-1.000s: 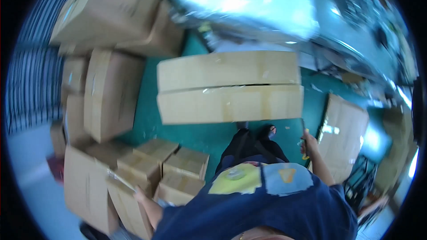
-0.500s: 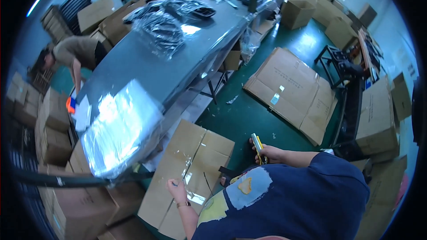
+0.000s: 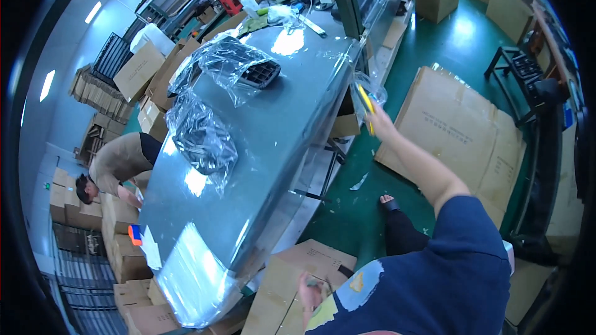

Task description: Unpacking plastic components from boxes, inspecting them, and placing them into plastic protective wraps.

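My right hand (image 3: 383, 126) is stretched out near the table's edge, its fingers closed round a slim yellow utility knife (image 3: 365, 100) pointing up and away. Low in the picture, my left hand (image 3: 310, 291) has its fingers curled in over a folded cardboard carton (image 3: 271, 285). Whatever small thing those fingers pinch is too unclear to name. To the left of it, a shiny stack of clear plastic (image 3: 195, 276) lies on the near end of the long grey table (image 3: 273, 149).
Black parts in clear plastic (image 3: 202, 136) lie on the table. A dark post (image 3: 349, 9) rises at its right edge. Flattened cartons (image 3: 456, 130) lie on the green floor, beside a black stool (image 3: 528, 80). Another person (image 3: 124, 161) bends at the table's left side.
My right hand has swung up and forward with the utility knife, from near my body to the table's edge. My view has shifted, and my left hand sits lower in the picture.
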`<act>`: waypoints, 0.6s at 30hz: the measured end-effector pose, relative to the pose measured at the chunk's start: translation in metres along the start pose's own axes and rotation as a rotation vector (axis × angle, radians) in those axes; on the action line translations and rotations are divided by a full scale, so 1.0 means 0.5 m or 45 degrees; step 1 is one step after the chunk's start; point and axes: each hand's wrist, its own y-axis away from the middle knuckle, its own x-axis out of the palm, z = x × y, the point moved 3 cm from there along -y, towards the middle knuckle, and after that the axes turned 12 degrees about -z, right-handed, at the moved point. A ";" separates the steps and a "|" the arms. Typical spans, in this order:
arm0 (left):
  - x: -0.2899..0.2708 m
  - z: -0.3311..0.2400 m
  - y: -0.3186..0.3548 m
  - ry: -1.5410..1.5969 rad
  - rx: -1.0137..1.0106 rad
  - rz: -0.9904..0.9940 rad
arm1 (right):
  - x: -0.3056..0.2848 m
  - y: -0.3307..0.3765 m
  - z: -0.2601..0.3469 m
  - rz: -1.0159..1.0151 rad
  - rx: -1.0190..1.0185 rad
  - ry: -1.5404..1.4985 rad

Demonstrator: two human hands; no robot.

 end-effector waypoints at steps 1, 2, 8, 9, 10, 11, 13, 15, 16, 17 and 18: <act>0.051 -0.013 0.017 -0.005 0.016 -0.056 | 0.045 -0.076 0.045 -0.099 0.003 0.184; 0.154 -0.022 0.038 -0.172 0.132 0.110 | 0.018 -0.211 0.034 -0.273 -0.329 0.310; 0.384 -0.128 0.060 -0.714 0.744 0.061 | 0.150 -0.440 0.119 -0.480 -0.358 0.434; 0.413 -0.135 0.070 -0.514 0.640 0.063 | 0.148 -0.462 0.127 -0.532 -0.353 0.480; 0.437 -0.136 0.076 -0.317 0.532 0.068 | 0.145 -0.483 0.129 -0.536 -0.354 0.477; 0.453 -0.131 0.076 -0.318 0.535 0.073 | 0.146 -0.503 0.131 -0.497 -0.350 0.616; 0.478 -0.108 0.071 -0.320 0.372 0.096 | 0.147 -0.530 0.128 -0.347 -0.329 0.966; 0.517 -0.098 0.066 -0.338 0.329 0.129 | 0.128 -0.538 0.117 -0.316 -0.344 1.063; 0.536 -0.095 0.066 -0.351 0.274 0.153 | 0.122 -0.531 0.111 -0.273 -0.355 1.171; 0.559 -0.097 0.071 -0.411 0.287 0.167 | 0.117 -0.511 0.113 -0.296 -0.381 1.043; 0.579 -0.102 0.068 -0.411 0.282 0.153 | 0.110 -0.481 0.115 -0.283 -0.507 0.855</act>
